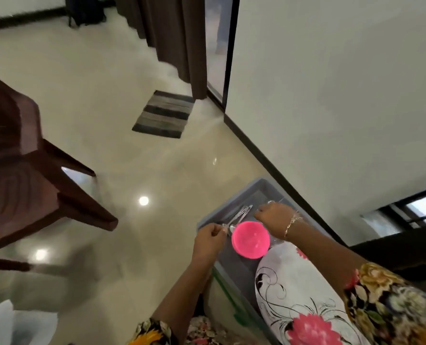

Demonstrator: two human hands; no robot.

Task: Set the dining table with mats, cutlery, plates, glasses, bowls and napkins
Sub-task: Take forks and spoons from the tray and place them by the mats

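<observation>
L hand (210, 239), by the left edge of a grey plastic tray (266, 189), fingers curled w/ thumb and fingertips pinching the near ends of a bunch of shiny metal cutlery (242, 213). The pieces fan out from the pinch toward the tray's far corner, low over the tray bottom; too blurred to tell spoons from forks, or whether far ends touch the tray.

R hand (273, 216) is in the far part of the tray, near the right edge, knuckles up, fingers curled downward. A glint of metal shows just past the knuckles, but can't tell if the fingers grip anything. Thin gold bracelet (291, 221) on that wrist; floral-print sleeve (381, 302) higher up the arm.

Round bright-pink plastic bowl (250, 240) sits open side up approx mid-tray, btw the two hands, just beside L hand's fingers and below R wrist. Large white plate w/ pink flowers and black swirls (294, 290) fills the tray's near part, reaching over the near-right edge; its far rim is right at the bowl, touching or apart not clear.

Tray runs along a white wall (331, 95) w/ dark skirting. Left of it is glossy cream tile floor (132, 170). Well apart are a brown plastic chair (20, 158), a grey-and-black striped floor mat (164, 114) and a dark brown curtain (172, 33).
</observation>
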